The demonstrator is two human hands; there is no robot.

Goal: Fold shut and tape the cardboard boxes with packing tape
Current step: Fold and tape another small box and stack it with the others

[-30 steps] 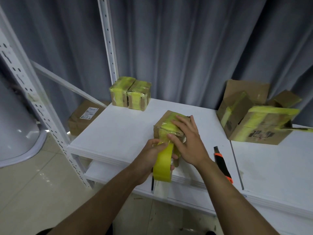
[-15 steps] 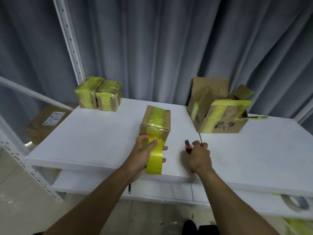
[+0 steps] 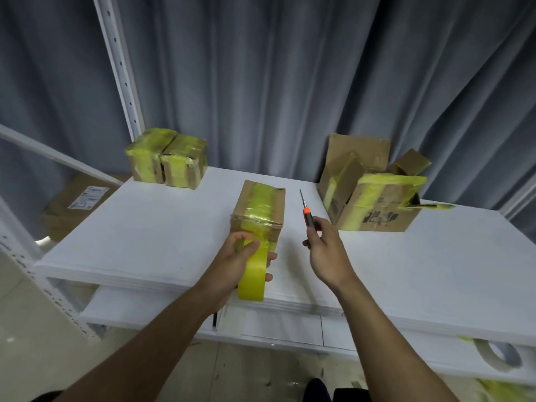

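A small cardboard box (image 3: 262,207) with yellow tape along its top stands in the middle of the white table (image 3: 145,233). My left hand (image 3: 237,262) grips a roll of yellow packing tape (image 3: 255,274) just in front of the box, and a strip still runs from the roll onto the box's near face. My right hand (image 3: 324,245) holds an orange and black utility knife (image 3: 307,213) to the right of the box, blade out and pointing away from me.
Two taped boxes (image 3: 168,161) sit side by side at the back left. A larger box (image 3: 374,195) with open flaps and loose yellow tape stands at the back right. A lower shelf carries another tape roll (image 3: 499,355). A white rack post (image 3: 121,68) rises at the left.
My right hand left the box top, took the utility knife from the table and lifted it beside the box. My left hand kept hold of the tape roll.
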